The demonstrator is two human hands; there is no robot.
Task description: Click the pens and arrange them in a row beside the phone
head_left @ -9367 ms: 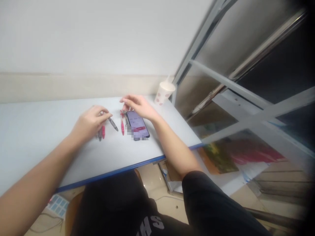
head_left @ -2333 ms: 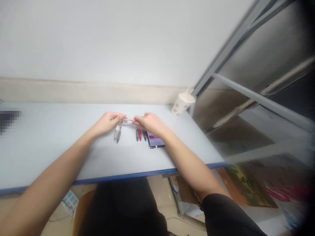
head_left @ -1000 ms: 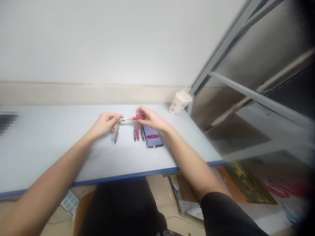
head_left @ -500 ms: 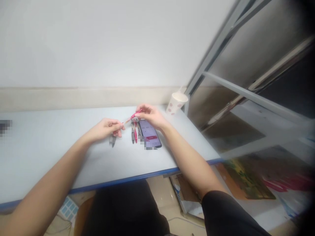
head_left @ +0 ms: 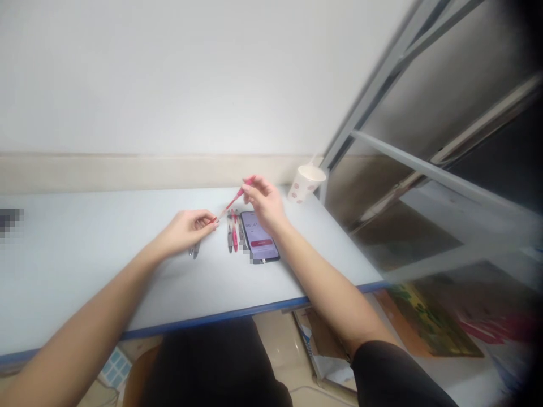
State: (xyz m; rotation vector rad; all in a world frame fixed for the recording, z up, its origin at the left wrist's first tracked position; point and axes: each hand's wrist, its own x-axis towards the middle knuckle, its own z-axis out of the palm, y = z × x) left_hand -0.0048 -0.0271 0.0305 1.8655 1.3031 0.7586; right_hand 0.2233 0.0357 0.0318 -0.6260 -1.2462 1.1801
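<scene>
A thin red and clear pen refill [head_left: 229,204] slants between my hands. My left hand [head_left: 189,229] pinches its lower end in closed fingers, just above the table. Higher up, my right hand [head_left: 265,203] is closed on a pink pen barrel [head_left: 246,187] at the other end of the refill. Beneath and between the hands lie a grey pen [head_left: 230,239] and a pink pen [head_left: 235,239] side by side. Another grey pen piece [head_left: 197,250] is partly hidden under my left hand. Close below my right hand rests a phone [head_left: 266,250] with a running timer.
A white paper cup [head_left: 306,183] with a red pattern stands at the back right of the pale table [head_left: 106,226]. A grey metal frame [head_left: 407,155] rises along the right side. The table's blue edge [head_left: 220,314] runs across in front of my lap.
My right hand has lifted and tilted the pink barrel more steeply. The gap between the hands is wider, and more of the thin refill shows. My left hand has shifted slightly right.
</scene>
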